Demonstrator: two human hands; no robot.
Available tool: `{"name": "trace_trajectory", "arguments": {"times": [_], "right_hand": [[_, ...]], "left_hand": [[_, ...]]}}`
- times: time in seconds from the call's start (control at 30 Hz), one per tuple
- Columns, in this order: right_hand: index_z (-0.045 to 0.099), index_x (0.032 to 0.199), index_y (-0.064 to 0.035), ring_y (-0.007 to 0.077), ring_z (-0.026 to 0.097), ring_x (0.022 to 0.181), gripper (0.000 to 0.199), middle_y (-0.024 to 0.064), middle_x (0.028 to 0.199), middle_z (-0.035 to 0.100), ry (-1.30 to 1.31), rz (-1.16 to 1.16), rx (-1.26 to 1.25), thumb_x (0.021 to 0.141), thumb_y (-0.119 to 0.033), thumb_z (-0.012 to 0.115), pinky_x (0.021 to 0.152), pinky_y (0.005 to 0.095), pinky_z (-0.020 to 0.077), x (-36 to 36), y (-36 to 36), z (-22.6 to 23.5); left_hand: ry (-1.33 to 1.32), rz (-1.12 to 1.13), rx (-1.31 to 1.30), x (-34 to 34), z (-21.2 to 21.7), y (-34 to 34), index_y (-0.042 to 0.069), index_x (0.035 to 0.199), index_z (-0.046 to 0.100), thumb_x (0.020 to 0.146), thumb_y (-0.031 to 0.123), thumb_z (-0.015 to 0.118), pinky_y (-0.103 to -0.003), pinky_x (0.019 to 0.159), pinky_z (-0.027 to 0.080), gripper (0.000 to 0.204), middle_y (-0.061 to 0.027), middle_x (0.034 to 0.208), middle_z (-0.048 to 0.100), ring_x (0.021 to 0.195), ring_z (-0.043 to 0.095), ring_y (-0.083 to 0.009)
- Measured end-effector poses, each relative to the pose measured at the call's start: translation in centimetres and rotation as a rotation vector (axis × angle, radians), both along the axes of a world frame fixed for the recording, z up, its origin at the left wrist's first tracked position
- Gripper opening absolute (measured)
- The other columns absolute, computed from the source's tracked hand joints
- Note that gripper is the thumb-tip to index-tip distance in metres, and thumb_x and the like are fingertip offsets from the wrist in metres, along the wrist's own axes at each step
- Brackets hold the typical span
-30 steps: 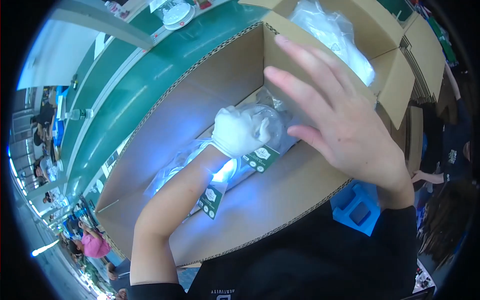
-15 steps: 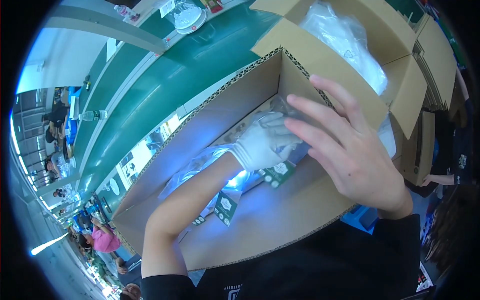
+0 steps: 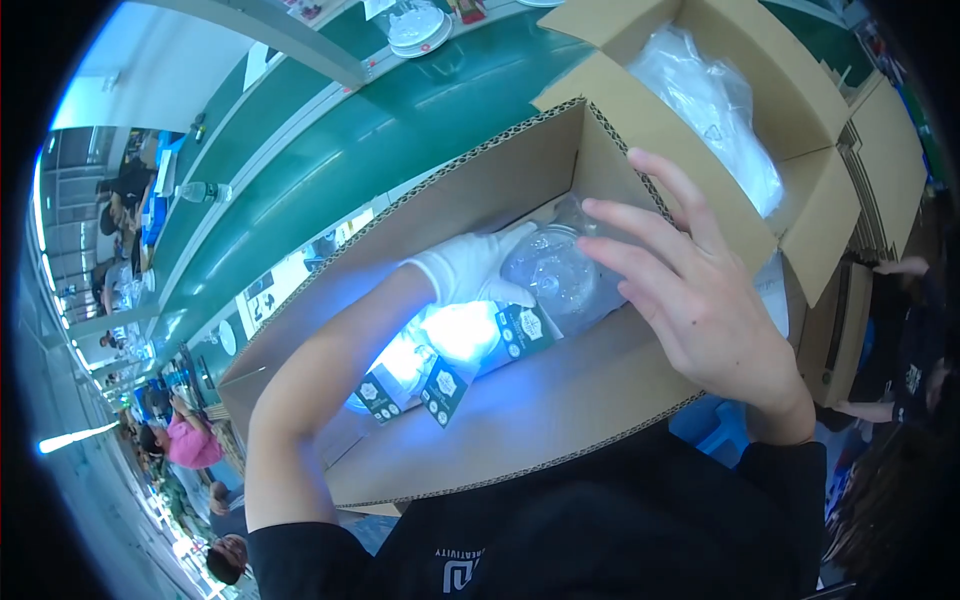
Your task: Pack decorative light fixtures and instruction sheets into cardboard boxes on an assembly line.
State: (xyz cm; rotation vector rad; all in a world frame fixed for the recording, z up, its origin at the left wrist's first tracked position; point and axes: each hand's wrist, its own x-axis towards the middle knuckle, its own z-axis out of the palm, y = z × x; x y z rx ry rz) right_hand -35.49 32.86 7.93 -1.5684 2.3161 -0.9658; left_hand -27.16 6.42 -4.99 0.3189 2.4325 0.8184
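Note:
My left hand [image 3: 472,272], in a white glove, reaches into an open cardboard box [image 3: 420,215]. Its thumb and fingers are spread beside a clear round plastic-wrapped item [image 3: 555,268], touching or nearly touching its left edge. Left of that, more clear-wrapped items lie along the box under a bright white-blue glow [image 3: 460,332] that washes out their shape. Dark green printed cards [image 3: 527,328] stick out from the wrapping toward me. Over the right end of the box hovers my bare right hand [image 3: 700,300], fingers apart and holding nothing.
Behind to the right stands another open carton [image 3: 690,110] with a crumpled clear plastic bag [image 3: 715,120] in it. A green workbench [image 3: 400,130] runs past the box, bearing a clear domed item [image 3: 418,28] and a bottle [image 3: 203,191]. Other people are at the left and right edges.
My gloved left hand has slid left off the clear round item, uncovering it, and the glow shows larger. My right hand stays about where it was. The view has shifted slightly.

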Motion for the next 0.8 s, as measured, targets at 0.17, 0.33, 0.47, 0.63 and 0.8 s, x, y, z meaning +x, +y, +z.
{"name": "trace_trajectory", "arguments": {"times": [0.17, 0.33, 0.47, 0.63, 0.8], "right_hand": [[0.061, 0.128, -0.0044, 0.0389, 0.04, 0.138, 0.036, 0.015, 0.141, 0.052, -0.13, 0.07, -0.2, 0.093, -0.012, 0.06, 0.111, 0.043, 0.0362, -0.8, 0.2, 0.2], [0.053, 0.136, 0.0002, 0.0326, 0.047, 0.134, 0.049, 0.0203, 0.144, 0.049, -0.298, -0.499, -0.177, 0.098, -0.031, 0.058, 0.111, 0.0397, 0.0364, -12.1, 4.2, -4.2], [0.039, 0.147, -0.0023, 0.0364, 0.041, 0.139, 0.082, 0.0227, 0.155, 0.036, 0.131, -0.948, 0.409, 0.087, -0.047, 0.071, 0.113, 0.0424, 0.0358, -23.0, 7.3, -17.2], [0.069, 0.118, -0.0056, 0.0367, 0.063, 0.112, 0.05, 0.0205, 0.121, 0.066, -0.078, -0.711, 0.611, 0.083, -0.041, 0.074, 0.096, 0.0473, 0.0497, -25.2, 7.5, -23.6], [0.073, 0.106, -0.0075, 0.0353, 0.069, 0.099, 0.023, 0.0206, 0.101, 0.072, -0.019, -1.121, -0.176, 0.09, -0.022, 0.065, 0.085, 0.0448, 0.0539, -27.7, 9.3, -18.3]], "left_hand": [[-0.017, 0.132, -0.036, 4.6, 8.3, -1.8, 0.004, 0.145, 0.044, 0.092, 0.034, 0.065, -0.046, 0.1, 0.047, 0.064, -0.025, 0.134, 0.057, 0.117, 0.059, -0.0407], [-0.06, 0.113, -0.097, 10.6, 16.1, -2.4, 0.001, 0.117, 0.065, 0.091, 0.035, 0.064, -0.044, 0.087, 0.053, 0.043, -0.0209, 0.109, 0.069, 0.1, 0.067, -0.0379], [0.099, 0.268, -0.101, 14.7, 18.7, -2.5, 0.002, 0.114, 0.067, 0.093, 0.039, 0.063, -0.044, 0.087, 0.053, 0.042, -0.02, 0.106, 0.069, 0.098, 0.067, -0.0389], [0.114, 0.458, -0.135, 19.8, 18.5, -3.1, 0.003, 0.118, 0.066, 0.094, 0.038, 0.062, -0.043, 0.088, 0.052, 0.043, -0.0191, 0.11, 0.069, 0.103, 0.065, -0.0385], [0.098, 0.63, -0.127, 22.9, 18.6, -3.8, 0.002, 0.118, 0.066, 0.094, 0.04, 0.062, -0.042, 0.089, 0.051, 0.045, -0.0201, 0.11, 0.069, 0.101, 0.066, -0.0381]]}}
